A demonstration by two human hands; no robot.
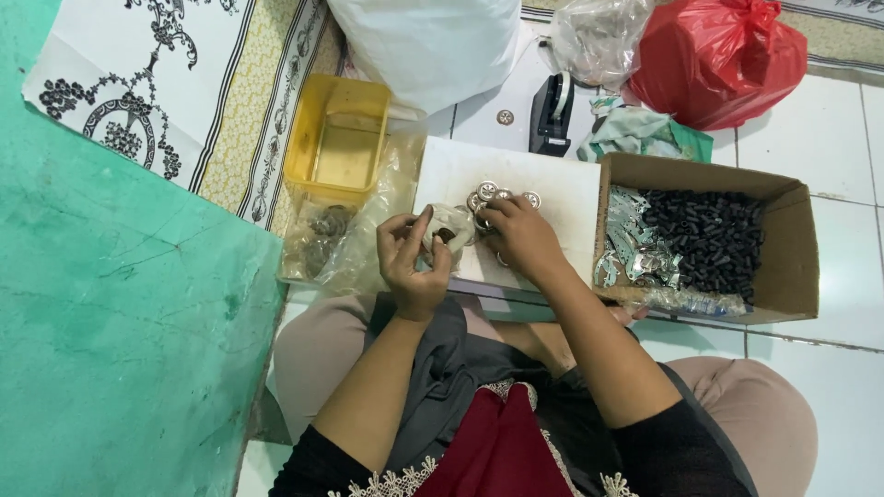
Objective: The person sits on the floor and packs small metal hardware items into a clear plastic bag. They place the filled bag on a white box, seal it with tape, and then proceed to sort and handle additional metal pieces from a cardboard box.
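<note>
Several small round metal pieces [493,193] lay in a loose cluster on the white board [552,184], just above and touching the fingertips of the right hand [520,235]. That hand rested palm down on the board with its fingers curled over the nearest pieces, pinching or gathering them; whether it had one firmly gripped could not be told. The left hand [410,258] was held just beside the right, raised a little off the board, its fingers closed around a small clear plastic bag [449,225] whose open mouth faced the cluster. Both hands were close together near the board's lower left part. To the left of the board stood a yellow plastic tub [336,138], with a larger clear bag [331,239] holding more metal bits below it. To the right sat a cardboard box [792,267] filled with short black tubes [704,239] and shiny foil strips [631,239]. Farther back stood a black tape dispenser [551,115], a red plastic bag [718,55] and a white sack [424,41].
</note>
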